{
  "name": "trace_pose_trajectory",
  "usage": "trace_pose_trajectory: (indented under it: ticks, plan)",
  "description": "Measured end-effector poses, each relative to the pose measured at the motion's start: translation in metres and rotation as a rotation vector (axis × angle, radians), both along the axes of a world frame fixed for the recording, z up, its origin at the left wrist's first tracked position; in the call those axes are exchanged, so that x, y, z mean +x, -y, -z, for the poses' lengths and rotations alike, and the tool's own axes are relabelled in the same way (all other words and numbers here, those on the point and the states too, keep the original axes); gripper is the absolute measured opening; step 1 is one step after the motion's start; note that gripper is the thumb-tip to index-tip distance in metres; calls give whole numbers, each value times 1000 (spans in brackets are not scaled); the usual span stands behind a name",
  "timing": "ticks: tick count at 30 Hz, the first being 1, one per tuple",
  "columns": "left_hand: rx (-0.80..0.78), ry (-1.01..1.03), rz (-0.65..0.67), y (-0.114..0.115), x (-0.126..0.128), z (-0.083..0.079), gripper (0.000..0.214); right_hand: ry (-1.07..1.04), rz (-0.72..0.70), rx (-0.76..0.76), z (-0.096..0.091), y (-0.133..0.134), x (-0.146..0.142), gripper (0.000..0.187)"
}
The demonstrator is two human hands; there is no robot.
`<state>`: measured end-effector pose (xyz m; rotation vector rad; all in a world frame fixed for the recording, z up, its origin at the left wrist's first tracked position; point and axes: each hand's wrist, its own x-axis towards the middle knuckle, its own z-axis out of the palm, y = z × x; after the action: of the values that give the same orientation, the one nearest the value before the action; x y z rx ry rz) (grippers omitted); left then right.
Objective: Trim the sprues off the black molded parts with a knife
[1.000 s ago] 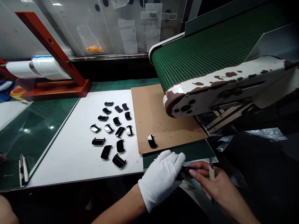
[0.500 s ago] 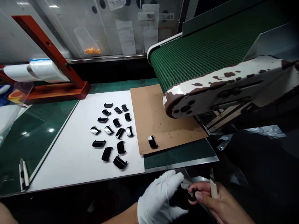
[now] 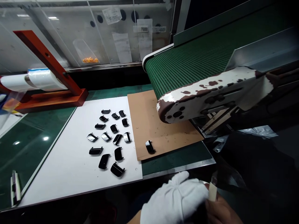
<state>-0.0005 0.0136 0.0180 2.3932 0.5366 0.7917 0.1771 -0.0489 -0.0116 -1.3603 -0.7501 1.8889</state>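
My left hand [image 3: 175,199], in a white glove, is curled in front of my body at the bottom of the head view, close against my right hand. Its fingertips and whatever they hold are hidden. My bare right hand [image 3: 220,210] is closed around a small knife with a pale handle [image 3: 212,192], which points upward. The glove covers part of the right fingers. On the table above the hands, one glossy black plastic part [image 3: 150,147] lies on the brown cardboard [image 3: 163,133].
Several similar black parts [image 3: 118,170] lie spread over a white sheet [image 3: 70,168]. A green conveyor belt [image 3: 187,71] overhangs the cardboard. At left stand an orange roll holder [image 3: 49,101] with film rolls and a white-handled cutter [image 3: 15,188].
My gloved left hand has closed in and moved right over my right hand, covering the small black part seen between them before. The camera view has shifted slightly.
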Motion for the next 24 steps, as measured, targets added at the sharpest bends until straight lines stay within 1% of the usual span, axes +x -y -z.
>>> trace_pose_trajectory:
  ticks: [2,4,7,9,12,14,16,18,20,21,22,23,24]
  plan:
    - [-35,-82,3,-6,-4,-3,38,119,109,31,4,-1,2,55]
    - [-39,-203,-37,-8,-7,4,42,285,164,42,7,-3,3,52]
    - [4,-444,-67,-6,-6,25,50,515,68,39,7,-6,4,45]
    - [44,-567,-55,-3,0,39,51,658,13,104,8,-6,1,39]
    - [86,-634,-52,4,12,57,42,905,-47,231,11,-3,-7,29]
    - [101,-653,-63,9,20,64,35,1058,-133,261,13,3,-13,27]
    - [108,-664,-87,11,27,68,34,1173,-207,258,13,8,-15,29]
    - [97,-650,-113,10,29,66,37,1255,-221,233,8,13,-6,32]
    - [67,-616,-133,5,27,61,45,1335,-118,169,-3,13,17,36]
    - [34,-583,-147,2,24,57,50,1389,-25,110,-10,11,34,41]
    - [-4,-537,-163,-1,20,53,55,1463,108,17,-16,7,53,48]
    - [-44,-479,-186,-4,16,49,60,1527,209,-95,-22,2,75,56]
    - [-77,-410,-210,-7,11,47,66,1578,296,-156,-26,-3,96,63]
